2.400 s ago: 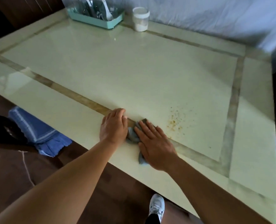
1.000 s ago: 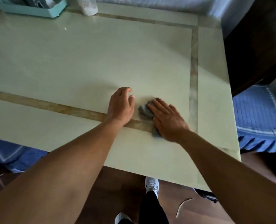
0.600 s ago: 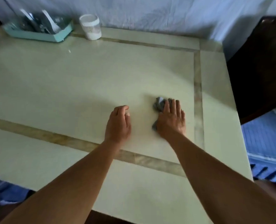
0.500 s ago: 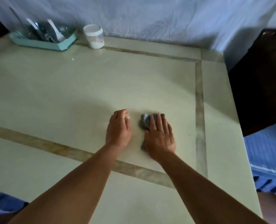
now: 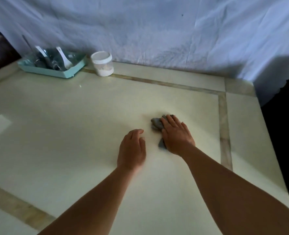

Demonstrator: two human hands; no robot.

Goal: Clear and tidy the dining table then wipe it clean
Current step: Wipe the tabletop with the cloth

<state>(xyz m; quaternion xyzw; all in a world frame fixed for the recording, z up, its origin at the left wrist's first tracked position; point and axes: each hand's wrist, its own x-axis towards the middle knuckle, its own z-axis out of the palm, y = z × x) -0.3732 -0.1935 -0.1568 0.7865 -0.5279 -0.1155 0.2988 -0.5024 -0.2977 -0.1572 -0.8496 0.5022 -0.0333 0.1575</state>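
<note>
Your right hand (image 5: 176,135) lies flat on the grey cloth (image 5: 156,123), palm down, fingers straight and close together, pointing away from you and slightly to the left. It presses the cloth against the counter (image 5: 72,126) rather than gripping it; the cloth bunches out past your fingertips and a small corner shows by the heel of your palm. The cloth sits in the counter's pale inner panel, right of centre, well inside the tan inlay strip (image 5: 224,129) that runs along the right side.

Your left hand (image 5: 132,150) rests on the counter just beside the right one, apart from the cloth. Its fingers are loosely curled downward with the tips on the surface, and it holds nothing. Both forearms reach in from the lower edge, the left from the lower left, the right from the lower right, converging toward the hands.

At the far left corner stands a teal tray (image 5: 55,72) with utensils, and just to its right a white-lidded jar (image 5: 103,65). A white sheet (image 5: 157,31) hangs behind the counter.
</note>
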